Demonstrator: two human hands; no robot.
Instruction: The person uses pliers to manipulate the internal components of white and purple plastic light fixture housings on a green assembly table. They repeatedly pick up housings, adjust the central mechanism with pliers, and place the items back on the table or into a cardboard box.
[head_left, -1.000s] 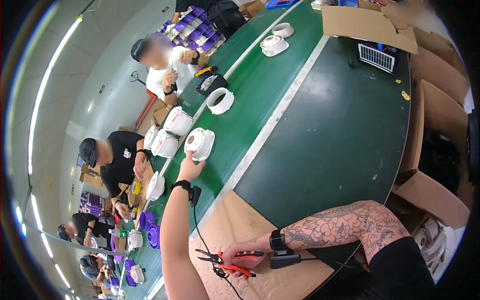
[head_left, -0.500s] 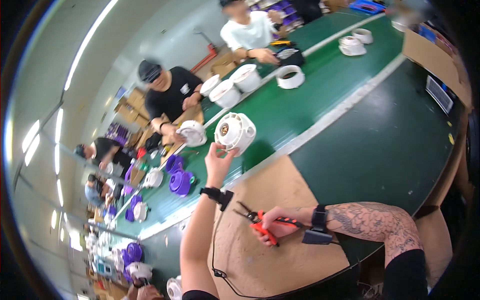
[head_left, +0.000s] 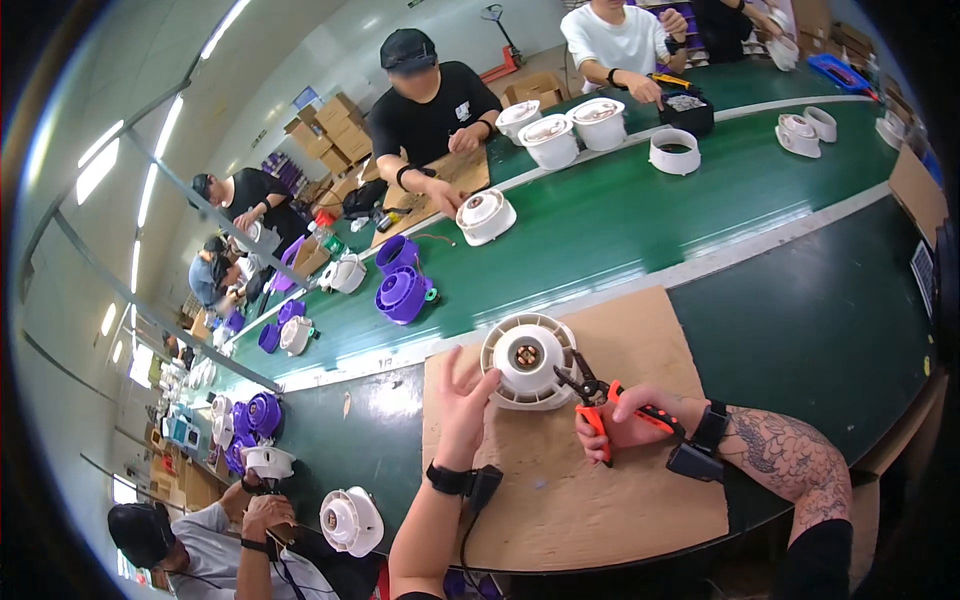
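A round white plastic housing (head_left: 545, 392) with a ribbed rim and copper-coloured contacts in its central opening rests on the brown board before me. My left hand (head_left: 463, 410) is at its left edge, the fingers spread and the thumb touching or nearly touching the rim. In my right hand (head_left: 635, 420) is a pair of pliers (head_left: 596, 432) with red-and-black handles. Their dark jaws are a little apart and lie over or beside the housing's right edge; I cannot tell whether they touch it.
Beneath the housing lies the brown board (head_left: 600, 510). Beyond runs a green conveyor belt (head_left: 620, 240) with purple housings (head_left: 402, 293), a white housing (head_left: 486, 217) by a co-worker's hand, and a white ring (head_left: 675, 152). Another white housing (head_left: 350, 520) sits at my left, near a co-worker.
The white housing has come from over the belt down onto the board, and my left fingers have spread. The pliers are now beside it. The view has turned.
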